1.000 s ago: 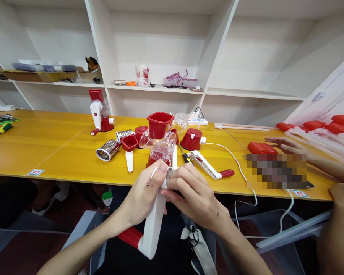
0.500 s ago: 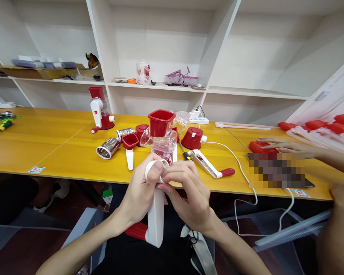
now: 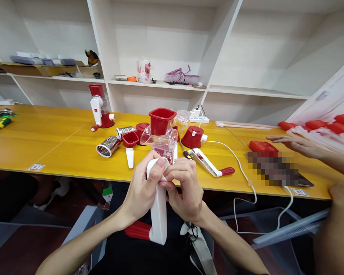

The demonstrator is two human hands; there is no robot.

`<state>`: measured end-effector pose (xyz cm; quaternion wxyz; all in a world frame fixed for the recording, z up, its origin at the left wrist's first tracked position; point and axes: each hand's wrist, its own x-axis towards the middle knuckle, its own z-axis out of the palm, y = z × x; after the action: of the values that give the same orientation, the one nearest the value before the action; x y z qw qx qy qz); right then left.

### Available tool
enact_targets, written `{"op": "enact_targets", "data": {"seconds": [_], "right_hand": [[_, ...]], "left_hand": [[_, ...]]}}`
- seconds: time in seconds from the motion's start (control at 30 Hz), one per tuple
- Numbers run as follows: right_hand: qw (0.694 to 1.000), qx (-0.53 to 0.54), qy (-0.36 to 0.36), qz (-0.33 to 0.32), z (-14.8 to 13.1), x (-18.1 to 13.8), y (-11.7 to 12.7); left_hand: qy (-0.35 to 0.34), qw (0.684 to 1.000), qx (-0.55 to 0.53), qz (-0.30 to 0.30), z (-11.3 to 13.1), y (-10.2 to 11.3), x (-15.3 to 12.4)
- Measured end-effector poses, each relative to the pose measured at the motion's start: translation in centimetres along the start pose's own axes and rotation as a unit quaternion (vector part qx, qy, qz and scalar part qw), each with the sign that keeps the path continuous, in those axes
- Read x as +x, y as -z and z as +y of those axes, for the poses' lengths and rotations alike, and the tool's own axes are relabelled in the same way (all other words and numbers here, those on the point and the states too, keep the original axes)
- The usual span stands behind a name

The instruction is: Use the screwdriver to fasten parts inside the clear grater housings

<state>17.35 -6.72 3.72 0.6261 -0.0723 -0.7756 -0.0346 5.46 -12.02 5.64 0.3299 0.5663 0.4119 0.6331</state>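
Note:
A white crank handle (image 3: 158,217) with a red grip (image 3: 138,230) hangs downward in front of my lap. My left hand (image 3: 141,187) is closed around its wide round end, thumb pressed on the rim. At the same end, my right hand (image 3: 186,187) is closed, its thumb and fingers pinching the edge; whether a small part is between them is hidden. Just beyond my hands stands a rotary grater body (image 3: 162,133) of clear plastic with a red hopper. Left of it lie a red-and-white food pusher (image 3: 130,149) and a metal grater drum (image 3: 109,146).
Right of the grater body are a red base (image 3: 192,137), a second crank handle (image 3: 209,164) and a screwdriver (image 3: 186,153). An assembled grater (image 3: 100,109) stands at back left. A white cable (image 3: 237,158) crosses the table edge. A co-worker's hand (image 3: 298,144) is at right, near red pieces (image 3: 262,147).
My hands keep their hold while the crank handle's lower end swings slightly right. The co-worker's hand has lifted off the red piece and moved right.

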Motion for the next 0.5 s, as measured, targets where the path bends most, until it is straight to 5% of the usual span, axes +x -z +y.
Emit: {"op": "enact_targets", "data": {"seconds": [0.5], "right_hand": [[0.999,0.012,-0.036,-0.009,-0.9,0.8,0.8]], "left_hand": [[-0.014,1.000,0.004,0.014,0.7,0.0,-0.3]]}}
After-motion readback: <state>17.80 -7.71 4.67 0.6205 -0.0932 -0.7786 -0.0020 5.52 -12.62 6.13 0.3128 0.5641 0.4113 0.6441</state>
